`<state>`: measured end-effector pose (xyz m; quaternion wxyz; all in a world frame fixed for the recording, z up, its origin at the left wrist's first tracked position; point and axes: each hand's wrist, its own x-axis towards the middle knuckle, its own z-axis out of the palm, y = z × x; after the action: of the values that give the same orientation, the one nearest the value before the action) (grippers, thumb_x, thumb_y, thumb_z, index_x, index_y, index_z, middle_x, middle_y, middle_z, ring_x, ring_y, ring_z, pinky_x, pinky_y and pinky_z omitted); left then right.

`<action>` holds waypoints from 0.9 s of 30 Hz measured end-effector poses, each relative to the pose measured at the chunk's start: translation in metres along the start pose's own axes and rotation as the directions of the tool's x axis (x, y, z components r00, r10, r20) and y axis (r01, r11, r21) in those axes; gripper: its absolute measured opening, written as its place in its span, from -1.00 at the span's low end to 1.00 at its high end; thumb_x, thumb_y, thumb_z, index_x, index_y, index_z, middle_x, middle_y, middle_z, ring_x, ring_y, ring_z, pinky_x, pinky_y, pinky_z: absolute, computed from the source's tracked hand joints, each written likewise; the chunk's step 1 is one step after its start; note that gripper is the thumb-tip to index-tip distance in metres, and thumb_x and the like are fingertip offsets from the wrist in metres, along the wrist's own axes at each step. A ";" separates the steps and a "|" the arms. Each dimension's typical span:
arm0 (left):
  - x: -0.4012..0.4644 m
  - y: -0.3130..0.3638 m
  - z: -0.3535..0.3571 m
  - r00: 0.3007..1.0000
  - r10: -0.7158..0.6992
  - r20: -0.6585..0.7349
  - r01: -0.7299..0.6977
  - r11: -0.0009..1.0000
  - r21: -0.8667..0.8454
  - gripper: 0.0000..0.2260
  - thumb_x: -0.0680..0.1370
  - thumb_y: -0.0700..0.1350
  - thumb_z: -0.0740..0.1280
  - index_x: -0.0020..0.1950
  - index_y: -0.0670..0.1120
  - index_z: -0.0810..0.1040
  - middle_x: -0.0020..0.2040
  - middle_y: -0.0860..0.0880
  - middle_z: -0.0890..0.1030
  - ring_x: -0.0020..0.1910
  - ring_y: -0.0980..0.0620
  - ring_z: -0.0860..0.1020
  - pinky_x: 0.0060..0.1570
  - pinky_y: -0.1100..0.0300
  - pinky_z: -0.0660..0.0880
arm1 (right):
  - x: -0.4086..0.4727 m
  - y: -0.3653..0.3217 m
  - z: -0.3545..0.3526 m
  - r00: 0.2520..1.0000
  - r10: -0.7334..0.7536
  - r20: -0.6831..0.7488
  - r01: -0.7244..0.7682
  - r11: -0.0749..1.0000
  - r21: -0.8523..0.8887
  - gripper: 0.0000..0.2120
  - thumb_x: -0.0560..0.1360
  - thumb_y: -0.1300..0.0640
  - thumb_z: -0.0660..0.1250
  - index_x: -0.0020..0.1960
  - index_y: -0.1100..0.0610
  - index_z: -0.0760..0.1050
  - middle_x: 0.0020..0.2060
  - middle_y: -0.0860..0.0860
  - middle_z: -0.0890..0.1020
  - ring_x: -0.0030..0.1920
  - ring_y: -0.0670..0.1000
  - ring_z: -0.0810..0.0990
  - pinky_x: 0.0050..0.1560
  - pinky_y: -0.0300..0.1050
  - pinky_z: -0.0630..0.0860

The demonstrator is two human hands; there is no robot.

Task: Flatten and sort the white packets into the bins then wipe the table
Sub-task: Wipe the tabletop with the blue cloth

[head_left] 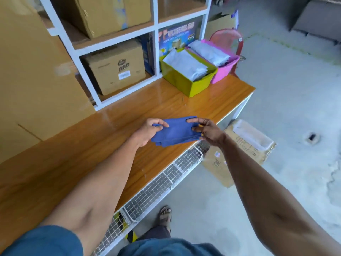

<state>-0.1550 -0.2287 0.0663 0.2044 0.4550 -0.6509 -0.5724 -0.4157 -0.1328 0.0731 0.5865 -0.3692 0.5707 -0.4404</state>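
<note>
1. Both forearms reach forward over the wooden table [77, 159], bare from the blue sleeves down, and meet at the blue cloth [175, 131] near the table's front edge.
2. The left hand [149, 131] comes in palm-up at the cloth's left end, thumb and curled fingers pinching the fabric there.
3. The right hand [206, 129] takes the cloth's right end, back of the hand up, fingers hooked around the edge in a firm pinch.
4. The cloth is folded into a thick pad, stretched between the two hands; whether its underside touches the table, I cannot tell.
5. Beyond the cloth, at the table's far end, sits the green bin [182, 82] with white packets [186, 65] inside.
6. Touching the green bin on its far side is the pink bin [224, 71], also filled with white packets.
7. Left of the green bin stands the white shelf unit [156, 50], cardboard boxes in its compartments.
8. Below the table's front edge runs a wire mesh rack [158, 185].
</note>
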 end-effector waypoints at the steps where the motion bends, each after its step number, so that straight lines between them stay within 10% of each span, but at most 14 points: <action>1: 0.013 0.005 0.008 0.999 0.009 0.031 -0.009 1.000 -0.003 -0.75 0.67 -0.39 0.28 0.02 -0.11 0.68 0.11 0.01 0.66 0.17 0.13 0.57 0.06 0.44 0.46 | 0.000 -0.001 -0.012 0.999 0.012 -0.031 -0.012 1.000 0.000 -0.62 0.62 0.47 0.22 0.24 0.11 0.61 -0.01 0.04 0.74 0.03 0.06 0.73 -0.08 -0.03 0.69; 5: 0.071 0.022 0.046 0.975 0.020 0.221 -0.016 1.000 -0.023 -0.88 0.64 -0.33 0.39 0.11 -0.15 0.64 0.06 -0.03 0.66 0.04 0.11 0.62 -0.11 0.36 0.53 | -0.004 0.003 -0.064 0.982 0.033 -0.185 -0.029 0.999 0.026 -0.56 0.61 0.47 0.22 0.38 0.15 0.57 0.10 0.16 0.67 0.07 0.12 0.70 -0.03 0.04 0.68; 14: 0.163 0.052 0.146 0.894 0.037 0.447 -0.078 0.994 0.073 -0.81 0.57 -0.32 0.47 0.07 -0.04 0.69 0.11 -0.06 0.67 0.16 -0.02 0.60 0.24 0.02 0.52 | -0.043 0.029 -0.149 0.879 0.037 -0.475 0.001 0.997 0.080 -0.64 0.59 0.48 0.24 0.28 0.20 0.61 -0.09 0.12 0.74 -0.05 0.12 0.71 0.01 0.01 0.67; 27: 0.274 0.082 0.298 0.922 -0.061 0.383 -0.055 0.957 0.284 -0.54 0.57 -0.17 0.51 0.36 0.07 0.38 0.27 -0.07 0.42 0.06 -0.05 0.51 -0.06 0.00 0.55 | -0.022 0.069 -0.302 0.725 0.137 -0.675 -0.027 0.985 0.171 -0.70 0.56 0.49 0.29 0.06 0.11 0.55 -0.16 0.15 0.64 -0.16 0.12 0.65 -0.14 -0.05 0.65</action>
<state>-0.5561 -0.2942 -0.0049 0.0019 0.3586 -0.7545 -0.5497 -0.7082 -0.0680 -0.0064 0.3800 -0.1107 0.7277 -0.5602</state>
